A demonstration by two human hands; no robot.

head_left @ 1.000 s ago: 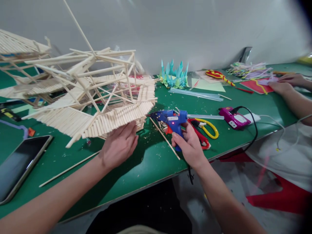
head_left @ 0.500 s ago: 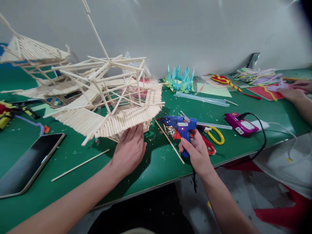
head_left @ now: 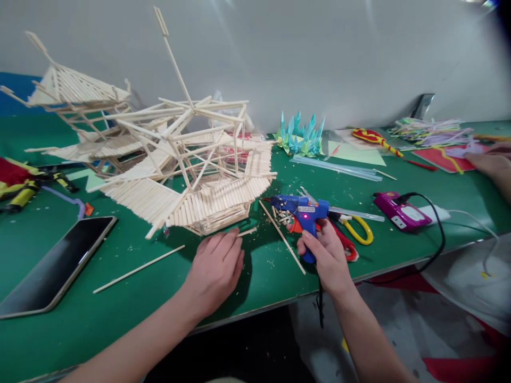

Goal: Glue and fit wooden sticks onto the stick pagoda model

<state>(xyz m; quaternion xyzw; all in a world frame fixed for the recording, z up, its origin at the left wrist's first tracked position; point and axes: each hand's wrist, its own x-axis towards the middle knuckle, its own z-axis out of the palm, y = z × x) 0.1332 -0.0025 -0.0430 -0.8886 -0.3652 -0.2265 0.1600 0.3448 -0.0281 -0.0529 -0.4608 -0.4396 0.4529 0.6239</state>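
Note:
My right hand point(head_left: 325, 255) is wrapped round the handle of a blue hot glue gun point(head_left: 301, 207) with a lit red light. The gun's nozzle points left, and a clear glue stick point(head_left: 359, 214) runs out of its back. My left hand point(head_left: 217, 266) is closed just in front of the model, its fingertips on a short wooden stick point(head_left: 247, 232) that pokes out to the right. Behind it stands a pagoda-like model point(head_left: 215, 205) built of thin wooden sticks, with slatted roofs. Loose wooden sticks lie on either side, one to the left point(head_left: 139, 268) and one below the gun point(head_left: 283, 236).
Yellow-handled scissors point(head_left: 361, 230) lie beyond the gun, near a magenta power socket point(head_left: 405, 213) with cables. A phone point(head_left: 59, 266) lies at left. At the back are a turquoise paper model point(head_left: 301, 138) and clear glue sticks point(head_left: 339, 168). Another person's hand point(head_left: 493, 162) is at far right.
My left hand has drawn back from under the model's lower edge towards me, and a short wooden stick now shows at its fingers. The view has shifted slightly; my right hand keeps the glue gun.

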